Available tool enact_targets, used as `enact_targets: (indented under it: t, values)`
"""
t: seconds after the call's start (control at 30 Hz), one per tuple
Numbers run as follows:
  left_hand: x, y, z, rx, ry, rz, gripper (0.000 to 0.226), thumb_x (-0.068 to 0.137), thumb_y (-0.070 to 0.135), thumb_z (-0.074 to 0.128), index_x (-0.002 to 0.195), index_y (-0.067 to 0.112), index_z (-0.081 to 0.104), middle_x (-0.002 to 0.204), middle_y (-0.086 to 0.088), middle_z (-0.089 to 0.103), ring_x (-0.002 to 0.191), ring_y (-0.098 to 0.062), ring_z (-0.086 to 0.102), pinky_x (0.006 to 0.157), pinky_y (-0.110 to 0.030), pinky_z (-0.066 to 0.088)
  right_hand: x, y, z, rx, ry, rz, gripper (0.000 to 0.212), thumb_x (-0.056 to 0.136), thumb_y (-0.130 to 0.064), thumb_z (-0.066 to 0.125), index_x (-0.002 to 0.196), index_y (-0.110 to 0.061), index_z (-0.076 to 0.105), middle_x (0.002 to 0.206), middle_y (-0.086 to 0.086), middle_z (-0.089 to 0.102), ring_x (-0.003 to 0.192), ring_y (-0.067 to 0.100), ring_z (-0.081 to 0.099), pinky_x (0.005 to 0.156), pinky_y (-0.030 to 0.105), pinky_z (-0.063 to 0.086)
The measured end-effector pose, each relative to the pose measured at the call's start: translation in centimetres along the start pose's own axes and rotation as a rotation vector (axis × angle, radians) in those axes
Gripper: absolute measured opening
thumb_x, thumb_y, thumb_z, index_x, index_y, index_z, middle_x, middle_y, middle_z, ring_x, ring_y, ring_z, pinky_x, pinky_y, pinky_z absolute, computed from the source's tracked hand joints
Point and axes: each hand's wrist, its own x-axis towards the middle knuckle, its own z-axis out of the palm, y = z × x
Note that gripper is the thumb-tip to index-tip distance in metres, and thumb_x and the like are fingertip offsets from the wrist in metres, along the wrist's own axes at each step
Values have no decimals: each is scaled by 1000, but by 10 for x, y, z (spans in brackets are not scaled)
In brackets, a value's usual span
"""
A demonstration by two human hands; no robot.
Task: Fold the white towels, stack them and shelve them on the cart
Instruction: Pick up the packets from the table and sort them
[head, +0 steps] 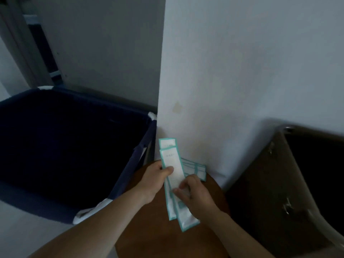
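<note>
Table: the round brown table (149, 231) sits under both forearms. A dropped packet would land here, or skid off its curved edge.
Right hand: the right hand (195, 192) has its fingers curled over the lower half of the held packets (174, 173). The hold looks light, so the smooth wrappers could slide apart.
Left hand: the left hand (155, 176) pinches the same bundle higher up, thumb flat on the top one and fingers hidden behind.
Held packets: long, white and teal-edged, already fanned out of line. The lowest pokes out below the right hand and looks likeliest to slip free.
Loose packets: more packets (197, 169) lie against the wall (223, 71), just beside the hands. A careless sweep could knock them off.
Hamper: the navy hamper (128, 175) stands open just left of the table, so a fumbled packet may vanish into its dark inside.
Bin: the brown bin (270, 183) gapes to the right, the same risk.
Towels: no white towels or cart in view, and I judge folding not yet begun.
</note>
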Motion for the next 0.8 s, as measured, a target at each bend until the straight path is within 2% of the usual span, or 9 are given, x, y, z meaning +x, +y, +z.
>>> enact_targets:
  t: [0.07,0.1,0.2,0.23,0.33,0.43,0.57,0.7,0.8]
  values:
    - [-12,11,11,14,-63,21,11,95,11,62,102,8,70,100,-13,75,92,-29,72,80,-41,57,-20,-6,-18,107,92,150,33,84,-29,76,90,-35,44,90,-15,52,77,4,57,62,10,44]
    - [-19,18,18,15,-89,30,10,95,12,64,101,8,70,99,-14,75,91,-29,72,79,-41,58,-30,-9,-28,150,134,210,37,82,-26,79,96,-33,46,91,-15,55,77,2,59,61,10,46]
    - [-32,36,50,15,-164,59,16,94,14,64,106,5,69,102,-17,74,93,-34,71,83,-48,57,-60,-10,-60,238,240,311,53,76,-32,84,116,-30,50,97,-9,65,80,6,67,66,21,57]
    - [-37,42,64,10,-187,66,19,95,15,62,109,3,68,104,-19,73,95,-36,71,84,-51,56,-71,-9,-73,254,269,336,51,75,-33,84,117,-28,54,97,-7,68,80,7,69,68,27,60]
    - [-57,60,114,-25,-253,76,32,90,15,61,113,-6,61,109,-28,69,98,-41,68,89,-58,52,-110,-1,-111,344,366,381,24,81,-28,80,100,-22,66,84,-8,73,72,4,72,61,25,60]
    - [-81,65,171,23,-368,113,35,83,15,60,112,-3,62,108,-26,70,95,-38,67,90,-61,50,-160,16,-154,423,549,407,11,89,-25,73,96,-17,69,79,-6,74,69,4,72,57,22,56]
    - [-126,61,265,127,-514,188,16,100,9,51,109,8,64,102,-15,73,89,-29,71,76,-46,57,-247,59,-214,426,729,482,6,90,-23,72,85,-19,71,77,-3,75,69,11,72,71,40,61]
    - [-195,52,372,229,-658,248,21,101,9,52,119,7,62,111,-12,72,101,-28,70,90,-46,57,-348,108,-272,467,851,570,10,89,-20,72,80,-15,71,79,4,75,74,24,73,71,46,61]
    - [-243,40,453,240,-716,248,22,99,6,53,119,3,62,112,-15,71,104,-32,68,93,-49,55,-426,138,-310,487,934,627,11,90,-19,70,82,-11,71,80,7,74,75,24,72,66,41,62]
